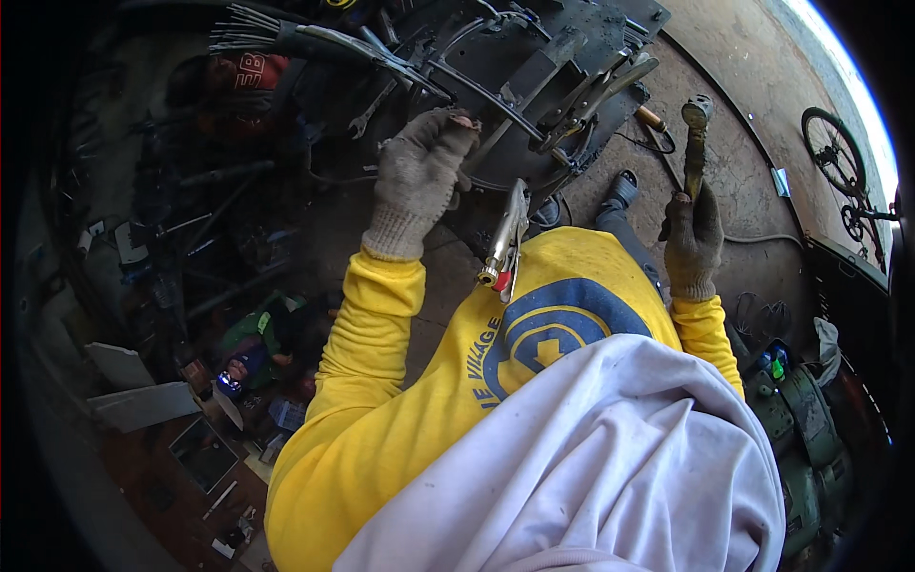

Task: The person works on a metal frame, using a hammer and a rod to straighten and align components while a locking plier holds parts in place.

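Gripping a hammer by its handle, the right hand is closed in a fist, with the hammer's head pointing away from the body. It is held over the floor, off the right edge of the dark metal tabletop. The left hand, gloved like the other, is at the near edge of the tabletop, its fingers curled and their tips drawn together beside a long curved metal bar; whether it pinches anything cannot be told.

Just right of the left hand, locking pliers with a red part at the lower end jut from the near edge toward the yellow shirt. A second pair of clamp-like pliers lies near the right edge, and an orange handle shows just beyond it. Toward the far left corner, a bundle of thin grey rods fans out of a dark sleeve. An open-ended wrench is near the left edge; what bears it is too dark to tell.

Past the left edge, a person in red is partly in shadow. A bicycle stands well apart on the right.
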A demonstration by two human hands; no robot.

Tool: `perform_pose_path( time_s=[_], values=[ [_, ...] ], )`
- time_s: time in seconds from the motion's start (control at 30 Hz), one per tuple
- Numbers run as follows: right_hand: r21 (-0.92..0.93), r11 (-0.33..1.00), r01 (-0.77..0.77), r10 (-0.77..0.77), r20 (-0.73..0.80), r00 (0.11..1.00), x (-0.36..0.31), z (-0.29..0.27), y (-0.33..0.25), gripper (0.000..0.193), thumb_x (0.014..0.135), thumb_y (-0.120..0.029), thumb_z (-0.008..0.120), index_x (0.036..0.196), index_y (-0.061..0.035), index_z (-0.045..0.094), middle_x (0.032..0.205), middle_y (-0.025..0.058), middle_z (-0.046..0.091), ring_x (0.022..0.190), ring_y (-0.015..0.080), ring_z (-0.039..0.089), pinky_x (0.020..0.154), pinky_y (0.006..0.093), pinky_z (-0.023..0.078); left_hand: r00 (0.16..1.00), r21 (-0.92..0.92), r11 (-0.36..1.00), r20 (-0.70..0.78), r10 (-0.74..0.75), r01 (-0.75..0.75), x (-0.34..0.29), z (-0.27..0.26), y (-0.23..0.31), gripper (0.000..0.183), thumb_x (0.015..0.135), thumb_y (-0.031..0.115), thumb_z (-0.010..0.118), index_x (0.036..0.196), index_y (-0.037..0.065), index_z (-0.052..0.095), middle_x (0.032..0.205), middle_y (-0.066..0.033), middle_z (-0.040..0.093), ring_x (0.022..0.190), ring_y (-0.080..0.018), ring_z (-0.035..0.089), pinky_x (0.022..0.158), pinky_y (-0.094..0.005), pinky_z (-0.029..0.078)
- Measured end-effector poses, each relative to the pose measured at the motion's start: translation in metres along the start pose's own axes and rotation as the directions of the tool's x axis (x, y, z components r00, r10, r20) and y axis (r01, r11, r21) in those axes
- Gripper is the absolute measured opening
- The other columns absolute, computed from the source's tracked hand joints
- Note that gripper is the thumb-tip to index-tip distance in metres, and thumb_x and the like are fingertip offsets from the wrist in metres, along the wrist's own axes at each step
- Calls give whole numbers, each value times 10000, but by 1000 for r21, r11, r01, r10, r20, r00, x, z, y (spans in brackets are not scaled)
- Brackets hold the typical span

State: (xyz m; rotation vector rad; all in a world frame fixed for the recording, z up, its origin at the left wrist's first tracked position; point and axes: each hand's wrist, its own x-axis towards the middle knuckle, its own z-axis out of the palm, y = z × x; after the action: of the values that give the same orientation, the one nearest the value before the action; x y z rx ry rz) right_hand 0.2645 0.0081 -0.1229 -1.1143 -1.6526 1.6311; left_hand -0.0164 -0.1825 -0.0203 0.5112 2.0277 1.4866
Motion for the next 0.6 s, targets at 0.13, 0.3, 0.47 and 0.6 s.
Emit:
perform_pose_path(
  time_s=[0.13,0.3,0.47,0.6],
  values=[
    [8,999,32,-32,40,999,8,5,-4,357,1059,-205,603,1367,-26,576,839,-10,603,638,40,535,557,217,457,976,-68,975,-36,-213,210,0,15,13,384,930,413,779,1162,123,683,860,-40,696,553,-67,608,423,-204,440],
    [-3,999,52,-52,42,998,6,12,-6,358,1049,-192,618,1364,-27,584,836,-4,617,623,43,538,550,221,455,943,-273,908,-5,-333,319,-2,18,32,359,969,398,731,1136,87,666,831,-46,688,539,-101,636,419,-227,464],
    [-11,999,45,-44,49,998,2,13,-5,361,1041,-180,623,1364,-26,585,816,-1,624,607,44,539,551,223,457,953,-342,909,-95,-286,239,-6,26,13,331,914,348,806,1096,116,654,839,-39,668,541,-76,605,408,-204,430],
    [-35,998,43,-42,21,999,-2,12,-8,356,1040,-178,622,1358,-20,590,809,-2,624,610,43,540,551,221,455,974,-87,985,-161,-160,147,-2,18,-1,330,912,325,813,1070,89,644,832,-27,656,585,-89,615,459,-226,462]
  ],
)
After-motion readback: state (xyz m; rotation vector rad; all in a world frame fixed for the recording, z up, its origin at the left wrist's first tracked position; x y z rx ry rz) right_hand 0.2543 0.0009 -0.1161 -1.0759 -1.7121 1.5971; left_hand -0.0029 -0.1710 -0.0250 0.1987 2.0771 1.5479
